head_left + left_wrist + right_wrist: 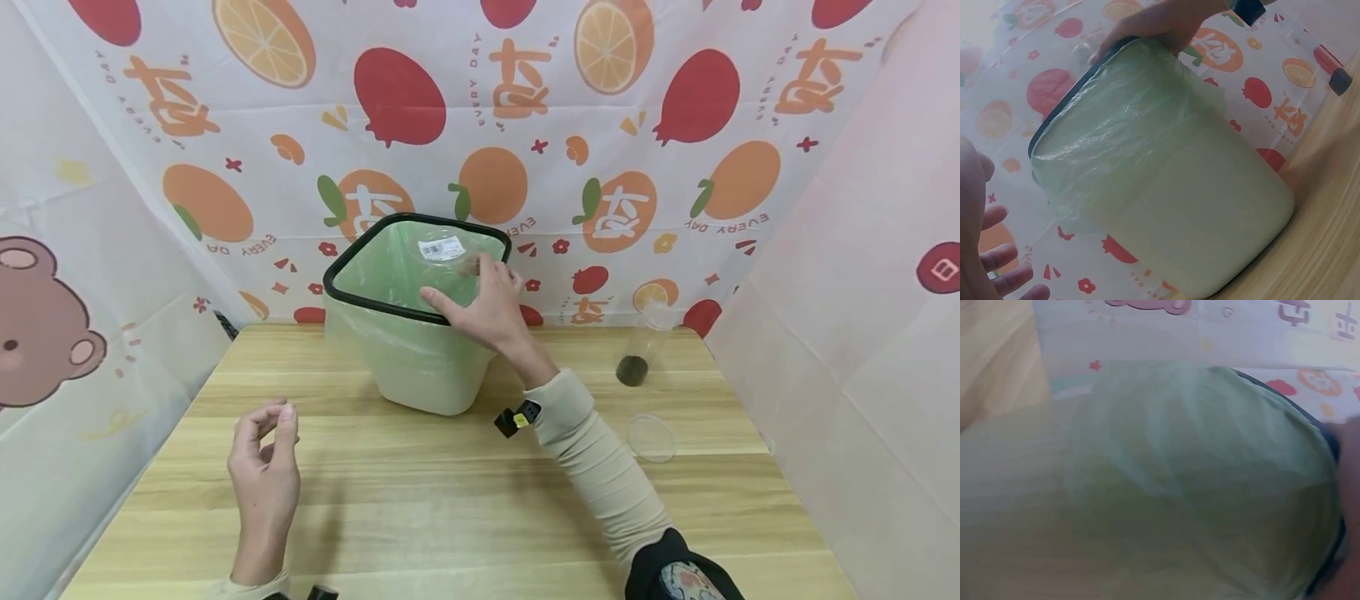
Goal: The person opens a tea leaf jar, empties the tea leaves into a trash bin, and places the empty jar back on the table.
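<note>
A cream bin point(435, 379) with a black rim stands on the table, lined with a pale green plastic bag point(360, 283). Over its mouth, my right hand point(487, 304) holds a clear plastic container point(450, 271) with a white barcode label point(442, 248), thumb on the near side and fingers on the far side. In the left wrist view the right hand point(1160, 25) is at the bin's rim, and the container shows faintly beyond. Left of the bin, my left hand point(266, 467) hovers over the table with loosely bent fingers, holding nothing.
To the right stands a clear cylindrical jar point(651, 337) with dark contents point(632, 371) at its bottom. A clear round lid point(651, 438) lies in front of it on the wooden table point(420, 500). A fruit-printed cloth point(555, 125) hangs close behind the bin.
</note>
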Demonstrator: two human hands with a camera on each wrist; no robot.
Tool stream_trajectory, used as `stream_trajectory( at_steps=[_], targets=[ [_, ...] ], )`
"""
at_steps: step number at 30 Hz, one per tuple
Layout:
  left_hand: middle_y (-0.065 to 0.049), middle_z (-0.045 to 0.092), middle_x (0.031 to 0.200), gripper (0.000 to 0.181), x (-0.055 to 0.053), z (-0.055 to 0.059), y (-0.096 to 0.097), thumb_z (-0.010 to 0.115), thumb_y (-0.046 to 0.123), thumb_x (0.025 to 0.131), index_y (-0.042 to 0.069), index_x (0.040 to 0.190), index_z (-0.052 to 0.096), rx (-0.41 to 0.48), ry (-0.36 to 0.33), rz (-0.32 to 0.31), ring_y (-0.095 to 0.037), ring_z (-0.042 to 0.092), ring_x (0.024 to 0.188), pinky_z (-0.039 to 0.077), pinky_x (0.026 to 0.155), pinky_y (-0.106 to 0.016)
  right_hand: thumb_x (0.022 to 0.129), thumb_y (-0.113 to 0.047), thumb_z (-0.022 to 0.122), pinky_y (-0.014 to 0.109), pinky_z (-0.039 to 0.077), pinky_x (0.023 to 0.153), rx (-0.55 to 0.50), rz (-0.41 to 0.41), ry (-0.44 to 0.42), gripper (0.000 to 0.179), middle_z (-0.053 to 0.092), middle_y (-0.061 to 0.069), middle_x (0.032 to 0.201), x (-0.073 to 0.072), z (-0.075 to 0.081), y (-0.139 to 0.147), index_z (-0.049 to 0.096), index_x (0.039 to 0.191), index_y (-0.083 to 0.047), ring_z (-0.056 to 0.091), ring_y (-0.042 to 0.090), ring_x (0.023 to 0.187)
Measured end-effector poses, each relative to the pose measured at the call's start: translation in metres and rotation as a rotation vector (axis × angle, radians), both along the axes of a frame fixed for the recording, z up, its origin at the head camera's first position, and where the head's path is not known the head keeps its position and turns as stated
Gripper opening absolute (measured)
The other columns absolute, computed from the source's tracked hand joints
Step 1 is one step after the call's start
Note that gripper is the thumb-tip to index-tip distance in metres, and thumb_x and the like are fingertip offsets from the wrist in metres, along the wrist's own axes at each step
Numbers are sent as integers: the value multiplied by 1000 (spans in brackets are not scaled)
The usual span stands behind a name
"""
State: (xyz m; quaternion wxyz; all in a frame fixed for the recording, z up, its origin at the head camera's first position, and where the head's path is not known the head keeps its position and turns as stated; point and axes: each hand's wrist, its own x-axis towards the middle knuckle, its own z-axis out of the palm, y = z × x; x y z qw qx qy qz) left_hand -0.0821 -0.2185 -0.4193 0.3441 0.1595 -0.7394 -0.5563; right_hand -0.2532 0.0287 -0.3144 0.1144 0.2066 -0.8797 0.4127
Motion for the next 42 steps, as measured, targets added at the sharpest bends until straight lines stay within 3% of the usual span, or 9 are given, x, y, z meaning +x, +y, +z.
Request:
stream_trajectory(
  at_steps=[7,13,19,27,36,42],
  targets=[
    [16,58,119,24,3,1,-1,59,26,103,4,114,64,-9,-10,3,-2,55,107,47,79,-8,80,-63,73,56,11,124,-20,11,-15,72,63,3,118,4,-1,2,53,128,-13,47,22,126],
    [13,59,121,24,6,3,-2,59,26,103,5,115,63,-5,-3,3,-2,55,107,47,79,-8,79,-64,74,57,11,123,-44,11,-2,74,63,5,121,4,0,-2,53,130,-14,49,22,124],
    [19,58,119,24,8,4,-5,59,25,103,5,116,63,-4,1,15,-2,56,107,47,79,-8,80,-63,74,57,11,123,-38,11,-5,73,65,4,117,4,2,-2,54,129,-14,53,20,121],
    [17,61,116,28,6,3,-4,58,24,103,4,123,62,8,17,-10,-3,59,105,49,80,-7,80,-63,74,54,13,123,-51,26,1,72,64,3,122,3,3,0,51,131,-16,52,19,124],
    [19,66,112,33,6,7,-3,57,21,104,5,132,59,9,43,-39,0,61,104,45,83,-11,78,-53,83,64,8,123,-126,28,144,84,63,4,134,5,11,4,43,143,-18,57,21,127],
    [11,68,114,30,1,16,1,57,17,103,10,133,59,-16,76,-93,-1,65,100,49,82,-9,76,-47,87,61,13,121,-139,27,226,86,60,-1,135,8,15,9,42,144,-20,58,20,124]
  ],
)
